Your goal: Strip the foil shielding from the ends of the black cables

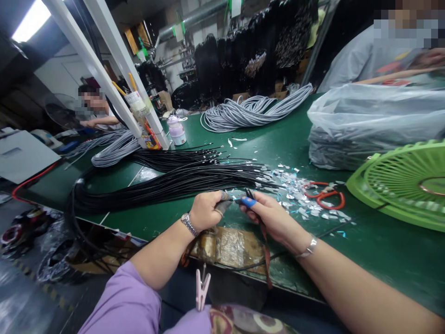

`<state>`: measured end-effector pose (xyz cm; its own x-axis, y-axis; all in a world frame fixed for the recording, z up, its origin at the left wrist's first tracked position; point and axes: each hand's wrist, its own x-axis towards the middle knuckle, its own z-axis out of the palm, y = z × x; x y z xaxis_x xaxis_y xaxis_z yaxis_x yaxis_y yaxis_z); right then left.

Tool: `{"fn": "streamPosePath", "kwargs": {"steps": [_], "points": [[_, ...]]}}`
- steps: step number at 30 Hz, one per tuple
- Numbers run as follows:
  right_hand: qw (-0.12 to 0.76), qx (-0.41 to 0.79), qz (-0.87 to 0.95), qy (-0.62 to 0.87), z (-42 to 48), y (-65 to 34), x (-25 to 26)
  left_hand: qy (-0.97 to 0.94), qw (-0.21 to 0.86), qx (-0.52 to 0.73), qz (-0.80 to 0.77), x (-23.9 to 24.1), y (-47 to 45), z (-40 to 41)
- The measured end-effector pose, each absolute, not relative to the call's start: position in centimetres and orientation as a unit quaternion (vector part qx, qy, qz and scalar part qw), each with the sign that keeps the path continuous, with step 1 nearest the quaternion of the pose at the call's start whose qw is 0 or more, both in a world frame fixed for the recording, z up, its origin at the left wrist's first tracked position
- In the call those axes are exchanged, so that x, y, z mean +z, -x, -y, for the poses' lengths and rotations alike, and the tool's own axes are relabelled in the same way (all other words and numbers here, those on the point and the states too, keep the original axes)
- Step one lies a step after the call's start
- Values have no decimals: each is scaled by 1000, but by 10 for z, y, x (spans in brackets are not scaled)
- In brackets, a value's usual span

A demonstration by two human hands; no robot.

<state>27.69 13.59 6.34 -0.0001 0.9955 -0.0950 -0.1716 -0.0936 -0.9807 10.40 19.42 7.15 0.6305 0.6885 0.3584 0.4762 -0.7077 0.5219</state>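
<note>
My left hand [208, 211], with dark covers on its fingertips, is closed in a pinch on a cable end at the table's front edge. Thin pale-blue and white strands [236, 198] show between my hands. Close beside it, my right hand [269, 213], blue tape round the thumb, is closed on a small dark item with pointed tips, its kind unclear. A reddish-brown strap [267, 260] hangs below that hand. Behind both hands lies a bundle of black cables [174, 188], stripped ends pointing right. A tape-covered board [232, 246] is under my hands.
White and blue scraps [295, 190] surround red-handled scissors [327, 197]. A green fan [403, 185] and a plastic-wrapped bundle [347, 134] stand right. Grey cable coils [243, 113], a bottle [176, 131] and a white post [128, 69] are farther back. Two other people sit across.
</note>
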Motion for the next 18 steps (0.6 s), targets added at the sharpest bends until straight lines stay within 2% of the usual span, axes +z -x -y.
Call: {"fn": "streamPosePath", "kwargs": {"steps": [4, 9, 12, 16, 18], "points": [[510, 503, 487, 500, -135, -275, 64, -887, 188, 269, -324, 72, -105, -193], [518, 405, 558, 506, -137, -279, 66, -874, 278, 238, -319, 75, -106, -193], [509, 373, 587, 508, -138, -282, 67, -840, 390, 185, -328, 76, -106, -195], [508, 351, 606, 502, -137, -283, 70, -712, 604, 106, -343, 76, -108, -198], [510, 359, 603, 497, -136, -282, 71, -665, 658, 97, -339, 77, -108, -199]]}}
